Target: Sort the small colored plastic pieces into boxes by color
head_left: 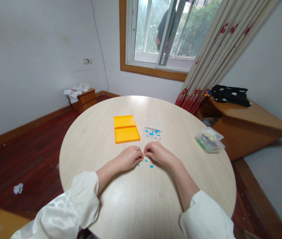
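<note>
My left hand (131, 157) is closed in a pinch low over the round table, with a speck of yellow at its fingertips; whether it grips that piece I cannot tell. Close by on the right, my right hand (157, 152) also pinches, and anything between its fingers is too small to make out. Below the two hands lie several small blue pieces (151, 166) and a tiny yellow piece (147, 168). Beyond the left hand an orange case (127, 127) lies opened flat. Past the right hand sits a clear box (144, 134) with several blue pieces in it.
The round wooden table (131, 209) spreads under both arms. Toward its right edge stand stacked clear plastic boxes (209, 139). Behind it are a window (165, 36), a curtain (212, 49) and, at the right, a brown desk (250, 122) with black cloth on top.
</note>
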The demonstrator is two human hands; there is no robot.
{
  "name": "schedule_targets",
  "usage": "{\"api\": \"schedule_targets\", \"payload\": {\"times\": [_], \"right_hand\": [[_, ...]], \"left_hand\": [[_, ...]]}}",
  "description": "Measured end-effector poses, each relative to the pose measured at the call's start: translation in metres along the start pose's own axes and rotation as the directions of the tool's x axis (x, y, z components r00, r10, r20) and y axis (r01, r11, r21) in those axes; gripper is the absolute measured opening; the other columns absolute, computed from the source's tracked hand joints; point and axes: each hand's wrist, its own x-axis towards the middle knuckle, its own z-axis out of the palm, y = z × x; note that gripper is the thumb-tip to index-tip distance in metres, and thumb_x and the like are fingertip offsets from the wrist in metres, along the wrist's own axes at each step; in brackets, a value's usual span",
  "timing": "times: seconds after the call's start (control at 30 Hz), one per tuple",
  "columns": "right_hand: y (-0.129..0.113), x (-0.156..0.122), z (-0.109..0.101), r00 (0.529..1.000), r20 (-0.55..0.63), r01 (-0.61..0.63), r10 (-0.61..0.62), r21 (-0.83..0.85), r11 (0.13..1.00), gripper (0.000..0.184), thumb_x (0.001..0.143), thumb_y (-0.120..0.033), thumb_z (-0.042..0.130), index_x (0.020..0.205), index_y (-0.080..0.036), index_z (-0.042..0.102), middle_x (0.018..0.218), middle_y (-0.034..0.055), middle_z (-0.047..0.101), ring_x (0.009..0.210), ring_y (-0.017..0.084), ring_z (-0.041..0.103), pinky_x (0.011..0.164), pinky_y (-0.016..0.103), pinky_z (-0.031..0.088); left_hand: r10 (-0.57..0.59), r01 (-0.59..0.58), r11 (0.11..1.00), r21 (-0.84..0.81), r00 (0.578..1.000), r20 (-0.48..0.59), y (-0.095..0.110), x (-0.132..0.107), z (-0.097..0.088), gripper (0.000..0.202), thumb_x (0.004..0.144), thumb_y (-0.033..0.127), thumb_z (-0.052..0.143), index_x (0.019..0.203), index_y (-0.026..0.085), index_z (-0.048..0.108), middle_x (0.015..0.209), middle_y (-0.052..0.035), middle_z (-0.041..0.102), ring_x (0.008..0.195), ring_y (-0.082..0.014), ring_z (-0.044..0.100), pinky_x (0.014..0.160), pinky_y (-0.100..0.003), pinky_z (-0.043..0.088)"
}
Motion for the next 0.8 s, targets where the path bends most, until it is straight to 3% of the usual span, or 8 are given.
{"api": "schedule_targets", "payload": {"times": [0.17, 0.3, 0.4, 0.53, 0.63, 0.7, 0.8], "right_hand": [[-0.002, 0.002, 0.001, 0.998, -0.062, 0.007, -0.003, 0.075, 0.997, 0.015, 0.076, -0.01, 0.053, 0.071, -0.016, 0.066, 0.074, 0.0048, 0.066, 0.073, 0.016, 0.055, 0.073, 0.028, 0.037], [0.003, 0.009, 0.006, 0.959, -0.278, 0.018, 0.057, 0.262, 0.965, 0.013, 0.077, -0.015, 0.051, 0.072, -0.016, 0.062, 0.074, 0.0033, 0.063, 0.071, 0.014, 0.054, 0.069, 0.027, 0.04], [0.012, 0.015, 0.01, 0.886, -0.426, 0.023, 0.18, 0.428, 0.903, 0.013, 0.077, -0.025, 0.051, 0.074, -0.017, 0.061, 0.075, 0.003, 0.063, 0.066, 0.013, 0.054, 0.064, 0.026, 0.042], [0.026, 0.024, 0.015, 0.805, -0.466, 0.009, 0.366, 0.627, 0.779, 0.024, 0.072, -0.04, 0.056, 0.075, -0.017, 0.06, 0.068, 0.0024, 0.061, 0.057, 0.013, 0.054, 0.055, 0.026, 0.043], [0.035, 0.029, 0.018, 0.706, -0.529, 0.026, 0.471, 0.684, 0.729, 0.032, 0.069, -0.047, 0.058, 0.076, -0.016, 0.06, 0.066, 0.0036, 0.062, 0.06, 0.015, 0.057, 0.057, 0.028, 0.046], [0.042, 0.032, 0.018, 0.624, -0.573, 0.026, 0.531, 0.694, 0.719, 0.034, 0.07, -0.048, 0.057, 0.079, -0.015, 0.06, 0.067, 0.0054, 0.063, 0.062, 0.017, 0.059, 0.058, 0.029, 0.048], [0.052, 0.037, 0.017, 0.519, -0.619, 0.033, 0.59, 0.704, 0.71, 0.036, 0.072, -0.045, 0.056, 0.089, -0.013, 0.062, 0.078, 0.0091, 0.067, 0.065, 0.018, 0.063, 0.062, 0.031, 0.051]], "left_hand": [[-0.038, 0.038, 0.999, -0.006, 0.999, -0.007, 0.0, 0.0, -0.001, 0.017, 0.081, 0.01, 0.052, 0.077, 0.015, 0.068, 0.082, -0.0069, 0.064, 0.077, -0.0168, 0.057, 0.072, -0.026, 0.042], [-0.039, 0.039, 0.999, 0.0, 0.999, -0.014, -0.003, 0.0, 0.002, 0.019, 0.081, 0.008, 0.049, 0.081, 0.014, 0.067, 0.082, -0.0076, 0.065, 0.078, -0.0177, 0.058, 0.073, -0.028, 0.043], [-0.024, 0.024, 1.0, -0.002, 0.999, -0.031, -0.004, 0.0, 0.004, 0.019, 0.082, 0.009, 0.048, 0.08, 0.015, 0.066, 0.081, -0.0074, 0.064, 0.079, -0.0178, 0.057, 0.073, -0.028, 0.043], [-0.034, 0.03, 0.997, -0.071, 0.998, -0.053, -0.004, -0.001, 0.0, 0.013, 0.083, 0.013, 0.051, 0.079, 0.015, 0.064, 0.08, -0.0065, 0.063, 0.079, -0.0168, 0.057, 0.074, -0.027, 0.043], [-0.11, 0.094, 0.99, -0.108, 0.983, -0.15, -0.01, -0.002, -0.01, 0.011, 0.082, 0.013, 0.052, 0.079, 0.014, 0.063, 0.082, -0.0062, 0.063, 0.081, -0.0168, 0.056, 0.075, -0.028, 0.044], [-0.191, 0.169, 0.98, -0.102, 0.939, -0.287, -0.017, -0.003, -0.017, 0.012, 0.082, 0.012, 0.051, 0.08, 0.015, 0.062, 0.085, -0.0062, 0.063, 0.084, -0.0175, 0.056, 0.077, -0.03, 0.044], [-0.283, 0.263, 0.958, -0.11, 0.825, -0.489, -0.033, -0.003, -0.025, 0.013, 0.083, 0.013, 0.049, 0.081, 0.016, 0.061, 0.087, -0.0059, 0.064, 0.086, -0.0181, 0.056, 0.08, -0.033, 0.044]]}}
